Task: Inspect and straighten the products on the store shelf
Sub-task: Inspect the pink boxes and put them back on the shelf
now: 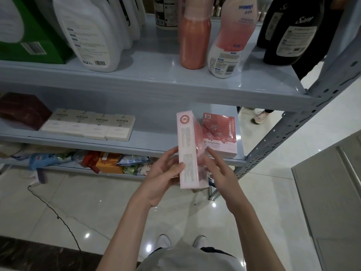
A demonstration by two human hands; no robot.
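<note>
I hold a flat pink box (188,149) upright on its edge, in front of the middle shelf (136,146), its narrow printed side facing me. My left hand (166,173) grips its lower left side, thumb across the printed face. My right hand (216,173) touches its right face with nearly straight fingers. A second pink box (220,133) with a blossom print lies flat on the middle shelf just behind and to the right. A row of cream soap boxes (88,125) sits further left on the same shelf.
The upper shelf (156,75) carries white jugs (91,32), an orange-pink bottle (194,36), a pink-white lotion bottle (228,42), dark bottles (289,32) and a green box (33,36). A dark red box (21,110) stands middle left. Packets (109,163) fill the bottom shelf. Another person's foot (259,116) shows behind.
</note>
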